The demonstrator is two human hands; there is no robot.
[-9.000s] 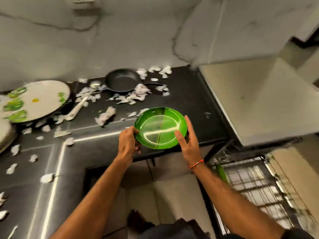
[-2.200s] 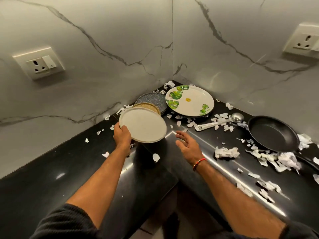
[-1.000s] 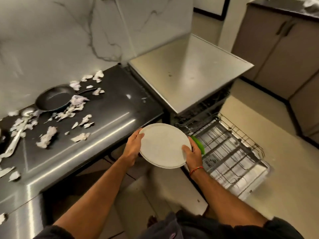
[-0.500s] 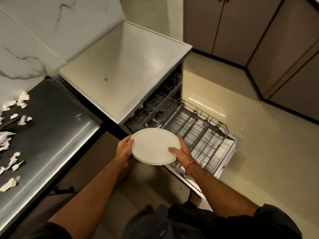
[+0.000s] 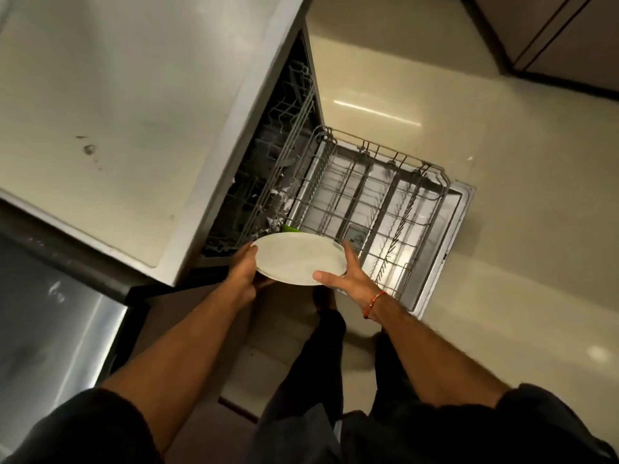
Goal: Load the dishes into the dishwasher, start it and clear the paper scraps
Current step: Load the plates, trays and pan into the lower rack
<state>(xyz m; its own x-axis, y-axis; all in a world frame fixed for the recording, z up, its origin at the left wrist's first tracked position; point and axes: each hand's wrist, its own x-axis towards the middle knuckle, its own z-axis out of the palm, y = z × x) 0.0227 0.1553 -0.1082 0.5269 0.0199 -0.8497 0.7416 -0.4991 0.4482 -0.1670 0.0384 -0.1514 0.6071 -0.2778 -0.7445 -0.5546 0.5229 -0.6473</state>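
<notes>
Two hands carry the white plate (image 5: 298, 259), now over the pulled-out lower rack's (image 5: 378, 202) near corner, left hand (image 5: 244, 270) gripping its rim, right hand (image 5: 346, 279) thumb on top, fingers spread beneath, probably a green plate (image 5: 290, 228) edge behind.

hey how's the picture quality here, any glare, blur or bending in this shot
Head view: dim, warm light; a bright streak of glare on the floor beyond the lower rack; the steel counter at the left shines, washed out. Wide-angle bending bows the dishwasher top. The white plate and both hands look slightly soft; the dishwasher's interior is dark.
</notes>
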